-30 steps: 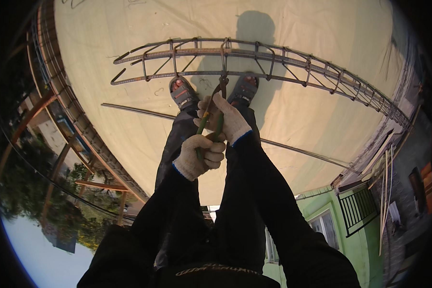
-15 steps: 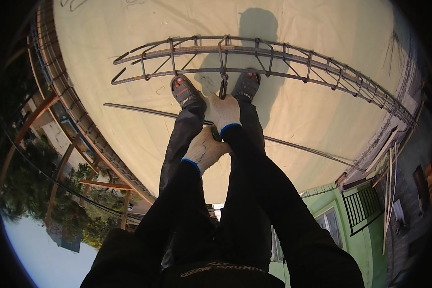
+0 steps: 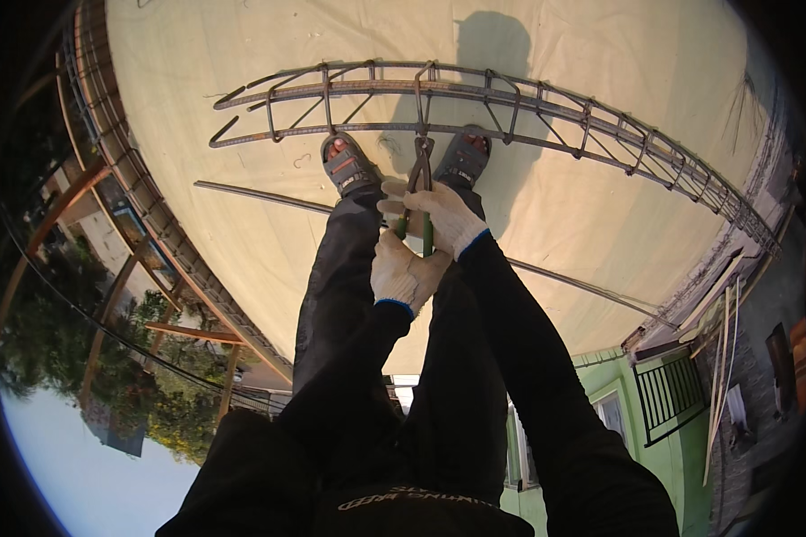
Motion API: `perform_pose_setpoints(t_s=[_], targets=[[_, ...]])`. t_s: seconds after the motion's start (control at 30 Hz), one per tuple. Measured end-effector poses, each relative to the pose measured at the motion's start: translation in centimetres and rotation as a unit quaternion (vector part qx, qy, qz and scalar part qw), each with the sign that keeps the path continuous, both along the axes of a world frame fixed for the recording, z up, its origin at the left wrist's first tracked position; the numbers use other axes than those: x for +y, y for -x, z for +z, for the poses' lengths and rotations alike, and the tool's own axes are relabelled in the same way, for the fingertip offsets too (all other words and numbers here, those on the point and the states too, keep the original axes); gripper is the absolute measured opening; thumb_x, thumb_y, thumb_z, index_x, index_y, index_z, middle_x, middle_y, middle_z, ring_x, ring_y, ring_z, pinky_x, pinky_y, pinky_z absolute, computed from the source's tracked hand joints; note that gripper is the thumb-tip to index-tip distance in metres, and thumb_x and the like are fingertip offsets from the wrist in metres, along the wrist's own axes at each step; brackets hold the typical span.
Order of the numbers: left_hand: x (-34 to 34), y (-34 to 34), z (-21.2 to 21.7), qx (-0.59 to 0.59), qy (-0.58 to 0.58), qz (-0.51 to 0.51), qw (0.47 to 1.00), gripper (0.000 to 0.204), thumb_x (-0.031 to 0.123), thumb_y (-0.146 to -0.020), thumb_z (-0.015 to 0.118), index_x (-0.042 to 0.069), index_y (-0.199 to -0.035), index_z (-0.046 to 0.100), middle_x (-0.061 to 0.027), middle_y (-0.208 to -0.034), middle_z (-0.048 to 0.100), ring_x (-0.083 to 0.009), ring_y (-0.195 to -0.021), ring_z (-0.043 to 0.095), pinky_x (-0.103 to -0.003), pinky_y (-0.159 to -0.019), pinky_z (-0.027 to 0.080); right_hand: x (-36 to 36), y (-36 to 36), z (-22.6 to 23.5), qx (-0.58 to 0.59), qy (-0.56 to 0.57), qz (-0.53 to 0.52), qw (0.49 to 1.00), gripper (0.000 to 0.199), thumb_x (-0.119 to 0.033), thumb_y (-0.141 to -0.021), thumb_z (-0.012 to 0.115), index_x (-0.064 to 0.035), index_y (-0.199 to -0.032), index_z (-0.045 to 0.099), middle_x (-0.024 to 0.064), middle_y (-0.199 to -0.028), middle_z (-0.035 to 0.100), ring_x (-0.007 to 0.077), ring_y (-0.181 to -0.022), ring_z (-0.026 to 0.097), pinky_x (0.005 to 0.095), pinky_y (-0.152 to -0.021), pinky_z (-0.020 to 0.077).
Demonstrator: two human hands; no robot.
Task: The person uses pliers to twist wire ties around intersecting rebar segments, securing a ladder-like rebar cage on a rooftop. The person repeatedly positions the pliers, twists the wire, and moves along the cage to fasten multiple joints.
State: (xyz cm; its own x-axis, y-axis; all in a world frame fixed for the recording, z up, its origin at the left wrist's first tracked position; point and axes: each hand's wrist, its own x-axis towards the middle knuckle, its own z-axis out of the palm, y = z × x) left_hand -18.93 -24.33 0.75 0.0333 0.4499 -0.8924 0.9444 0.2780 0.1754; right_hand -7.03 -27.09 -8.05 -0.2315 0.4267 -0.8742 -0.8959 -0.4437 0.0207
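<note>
A pair of pincers (image 3: 422,165) with dark jaws and green handles points away from me, its tip at the near bar of a long rebar cage (image 3: 367,88). My right hand (image 3: 452,215), in a white knit glove with a blue cuff, is wrapped round the pincers, its fingertips showing left of them. Just below, my gloved left hand (image 3: 405,271) closes about the lower handle ends; its fingertips are partly hidden. The handles stand slightly apart. Any tie wire at the jaws is too small to make out.
My sandalled feet (image 3: 350,165) stand just short of the cage on a pale sheeted surface (image 3: 269,233). A loose steel bar (image 3: 591,288) crosses behind them. Another reinforcing cage (image 3: 143,215) runs along the left edge. Right lie wooden strips (image 3: 718,385) and a black railing (image 3: 670,396).
Both hands have shifted slightly right. My right hand has loosened and slid nearer the handles, its fingers now spread, baring the pincers. My left hand has moved up the handles.
</note>
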Motion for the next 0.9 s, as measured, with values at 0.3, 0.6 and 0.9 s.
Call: perform_pose_setpoints(t_s=[0.3, 0.6, 0.9], targets=[[2.5, 0.7, 1.5, 0.052, 0.0, -0.079, 0.996, 0.102, 0.061, -0.074, 0.093, -0.002, -0.146, 0.056, -0.0281, -0.134, 0.067, -0.0451, -0.123, 0.071, -0.052, -0.104, 0.059, -0.8, 1.9, -1.2, 0.079, -0.083, -0.142, 0.983, 0.054, 0.004, -0.1, 0.065, -0.0128, -0.151, 0.054, 0.0268, -0.161, 0.056, 0.0487, -0.141, 0.062, 0.0625, -0.109, 0.0583], [2.9, 0.3, 1.3, 0.063, -0.002, -0.084, 0.994, 0.099, 0.059, -0.076, 0.092, 0.002, -0.148, 0.056, -0.0259, -0.137, 0.067, -0.0438, -0.127, 0.069, -0.051, -0.108, 0.057, -0.5, 1.6, -1.0, 0.07, -0.07, -0.143, 0.985, 0.054, 0.001, -0.101, 0.068, -0.0131, -0.151, 0.054, 0.0264, -0.156, 0.061, 0.0466, -0.137, 0.065, 0.0632, -0.109, 0.0578], [2.7, 1.0, 1.0, 0.071, -0.007, -0.097, 0.993, 0.101, 0.062, -0.077, 0.091, 0.003, -0.151, 0.054, -0.0255, -0.139, 0.065, -0.0437, -0.128, 0.068, -0.051, -0.108, 0.057, -0.5, 2.0, -1.3, 0.082, -0.077, -0.152, 0.982, 0.048, -0.003, -0.105, 0.071, -0.013, -0.15, 0.056, 0.026, -0.147, 0.067, 0.0431, -0.129, 0.07, 0.0632, -0.106, 0.0594]])
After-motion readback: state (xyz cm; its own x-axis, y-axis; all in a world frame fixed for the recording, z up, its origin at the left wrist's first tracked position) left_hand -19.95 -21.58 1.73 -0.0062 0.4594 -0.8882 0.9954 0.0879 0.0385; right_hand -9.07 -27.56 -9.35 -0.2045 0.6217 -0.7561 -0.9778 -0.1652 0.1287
